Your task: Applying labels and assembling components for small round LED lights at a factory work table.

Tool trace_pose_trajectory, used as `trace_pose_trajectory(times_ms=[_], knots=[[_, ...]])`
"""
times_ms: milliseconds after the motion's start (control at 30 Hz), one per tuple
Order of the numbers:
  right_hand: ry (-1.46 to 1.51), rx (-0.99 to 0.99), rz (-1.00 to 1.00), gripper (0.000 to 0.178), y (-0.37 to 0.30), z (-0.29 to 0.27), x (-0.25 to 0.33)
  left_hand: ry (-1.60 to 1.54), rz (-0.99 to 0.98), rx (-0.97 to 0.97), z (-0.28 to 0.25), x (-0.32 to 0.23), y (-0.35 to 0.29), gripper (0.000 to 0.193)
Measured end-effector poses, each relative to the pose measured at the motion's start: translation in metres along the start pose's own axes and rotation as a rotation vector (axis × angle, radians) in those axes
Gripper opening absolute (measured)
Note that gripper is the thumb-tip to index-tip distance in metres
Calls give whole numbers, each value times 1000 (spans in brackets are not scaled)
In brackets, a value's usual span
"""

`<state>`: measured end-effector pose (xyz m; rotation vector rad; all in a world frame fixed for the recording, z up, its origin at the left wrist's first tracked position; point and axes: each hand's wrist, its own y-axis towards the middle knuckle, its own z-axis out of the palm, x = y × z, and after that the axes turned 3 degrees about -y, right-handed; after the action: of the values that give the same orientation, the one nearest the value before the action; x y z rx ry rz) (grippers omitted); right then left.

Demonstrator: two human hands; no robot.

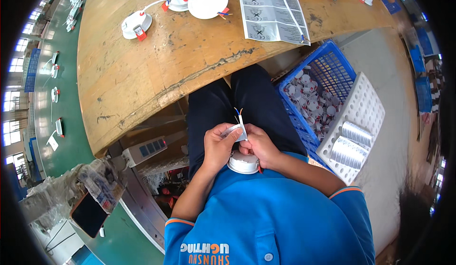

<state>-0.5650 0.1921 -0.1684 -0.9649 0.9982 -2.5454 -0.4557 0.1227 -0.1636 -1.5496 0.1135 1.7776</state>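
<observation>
Over my lap, a silvery-white label [241,133] is pinched between my left thumb and fingers, against a white cable [241,119] with bare blue and brown wire ends pointing up. My left hand [220,145] is closed on this label. Beside it my right hand [260,146] is closed with its fingertips at the cable and label; its inner fingers are partly hidden. Just below both hands a round white downlight [243,163] rests against my shirt, a red-tipped clip at its right side.
On the wooden table [156,51] lie several white downlights [208,1] and a printed label sheet [270,15]. At right, a blue crate [335,58] holds many small white parts; a perforated white board [368,101] with label rolls [349,152] leans on it. A phone [89,215] hangs at left.
</observation>
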Motion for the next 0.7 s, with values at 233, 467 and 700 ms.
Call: trace_pose_trajectory(times_ms=[233,467,700], knots=[[-299,-118,-454,13,10,-20,5,-70,-19,-16,-4,-7,3,10],[-541,71,-483,19,-4,-10,41,-103,-23,-14,9,14,-5,9],[-408,-39,-469,10,6,-11,37,-139,-156,45,11,23,-2,10]])
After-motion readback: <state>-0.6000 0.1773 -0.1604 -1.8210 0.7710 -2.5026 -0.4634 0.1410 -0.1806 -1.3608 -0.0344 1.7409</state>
